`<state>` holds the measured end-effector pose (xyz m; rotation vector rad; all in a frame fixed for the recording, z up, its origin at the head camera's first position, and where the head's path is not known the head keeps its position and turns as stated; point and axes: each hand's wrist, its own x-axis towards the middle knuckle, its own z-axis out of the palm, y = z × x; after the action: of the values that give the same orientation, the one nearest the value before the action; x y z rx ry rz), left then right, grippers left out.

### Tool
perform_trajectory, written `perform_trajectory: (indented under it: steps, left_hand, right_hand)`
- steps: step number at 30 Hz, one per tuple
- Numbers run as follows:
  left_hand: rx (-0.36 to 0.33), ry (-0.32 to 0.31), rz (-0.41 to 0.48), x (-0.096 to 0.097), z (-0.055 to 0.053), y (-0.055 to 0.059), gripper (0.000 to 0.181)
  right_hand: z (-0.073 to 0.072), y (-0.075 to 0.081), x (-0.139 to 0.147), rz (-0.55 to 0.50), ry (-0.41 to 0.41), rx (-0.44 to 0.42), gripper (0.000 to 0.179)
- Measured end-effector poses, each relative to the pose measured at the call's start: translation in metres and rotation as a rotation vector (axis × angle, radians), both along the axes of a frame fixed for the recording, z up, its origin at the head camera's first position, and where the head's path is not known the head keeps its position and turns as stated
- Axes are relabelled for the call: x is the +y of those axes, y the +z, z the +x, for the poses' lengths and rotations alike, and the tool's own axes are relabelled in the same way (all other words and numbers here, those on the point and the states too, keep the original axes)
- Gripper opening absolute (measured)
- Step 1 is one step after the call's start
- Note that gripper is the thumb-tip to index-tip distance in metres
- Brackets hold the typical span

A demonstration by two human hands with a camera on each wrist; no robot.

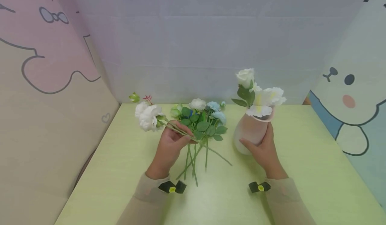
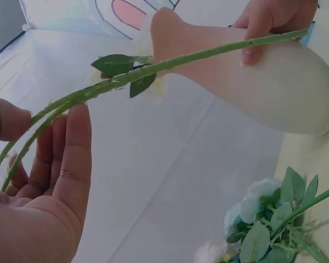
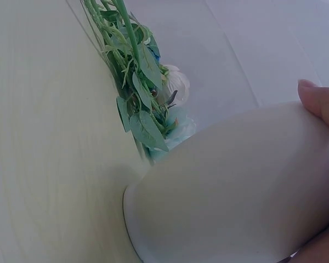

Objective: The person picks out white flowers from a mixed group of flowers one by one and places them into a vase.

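Pinched white flowers (image 1: 149,118) by the stems (image 2: 120,80) in the left hand (image 1: 171,144); grasped the vase (image 1: 248,129) round its body with the right hand (image 1: 266,154).

Risked, probably, snagging those stems on the bunch (image 1: 202,126) near the tabletop's (image 1: 220,188) far edge, or tipping the vase, short of the far right corner, through top-heavy blooms (image 1: 262,99) and any slack in the grasp.

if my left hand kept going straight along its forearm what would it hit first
Probably the bunch of flowers lying on the table, just ahead of your left hand in the head view. The hand looks raised, so it might pass above; depth is unclear.
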<state>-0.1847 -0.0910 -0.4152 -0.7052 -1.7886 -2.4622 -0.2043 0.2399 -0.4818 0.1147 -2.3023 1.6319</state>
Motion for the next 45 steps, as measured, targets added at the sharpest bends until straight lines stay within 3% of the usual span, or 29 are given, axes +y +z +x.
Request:
perform_trajectory:
  steps: [7, 13, 21, 26, 32, 39, 45]
  left_hand:
    - [-0.003, 0.006, 0.086, 0.012, 0.004, 0.001, 0.025]
    - [0.018, 0.068, 0.169, 0.024, 0.006, 0.002, 0.029]
    - [0.034, 0.141, 0.194, 0.045, 0.004, 0.006, 0.031]
    - [0.077, 0.152, 0.186, 0.053, -0.002, 0.017, 0.032]
    - [0.179, 0.102, 0.226, 0.062, -0.009, 0.034, 0.034]
    - [0.258, 0.067, 0.245, 0.072, -0.010, 0.051, 0.038]
    - [0.318, 0.080, 0.221, 0.073, -0.008, 0.062, 0.038]
  right_hand:
    - [0.001, 0.000, 0.000, -0.012, 0.014, 0.006, 0.113]
    - [0.002, -0.001, 0.000, -0.003, 0.008, -0.001, 0.113]
    - [0.002, -0.001, 0.000, -0.009, 0.009, 0.017, 0.115]
    - [0.001, 0.000, -0.001, -0.007, 0.014, 0.029, 0.115]
    - [0.000, 0.000, 0.000, 0.005, 0.009, 0.024, 0.111]
    - [0.001, 0.001, 0.000, 0.004, 0.017, 0.034, 0.111]
    - [0.000, 0.001, 0.001, 0.001, 0.013, 0.020, 0.113]
